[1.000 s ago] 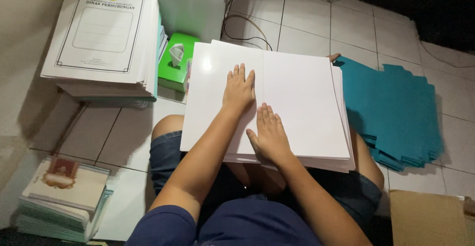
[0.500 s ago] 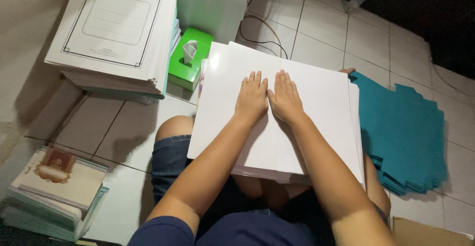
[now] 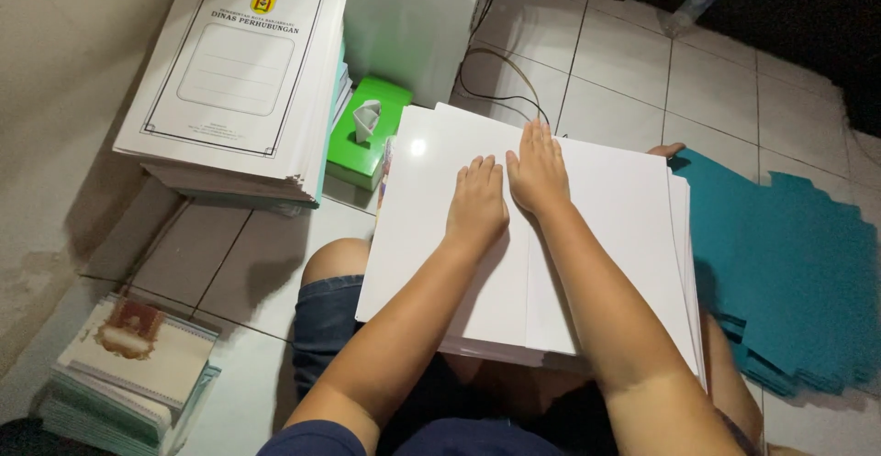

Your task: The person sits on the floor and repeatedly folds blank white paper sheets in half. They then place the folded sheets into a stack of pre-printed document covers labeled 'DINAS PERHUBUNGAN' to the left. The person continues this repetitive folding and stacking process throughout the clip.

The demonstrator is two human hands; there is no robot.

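Note:
A thick pile of glossy white card sheets rests on my lap, its top sheet folded down the middle. My left hand lies flat on the left half of that sheet, fingers together and pointing away. My right hand lies flat beside it on the fold line, slightly farther up the sheet. Both palms press on the paper and neither hand grips anything.
A tall stack of printed white covers stands at the upper left beside a green tissue box. Teal card sheets fan out on the tiled floor at right. A smaller stack of booklets sits lower left. A cable loops behind the pile.
My right hand has slid up the fold from the lower part of the sheet to beside and past my left hand. The left hand has stayed flat near the fold.

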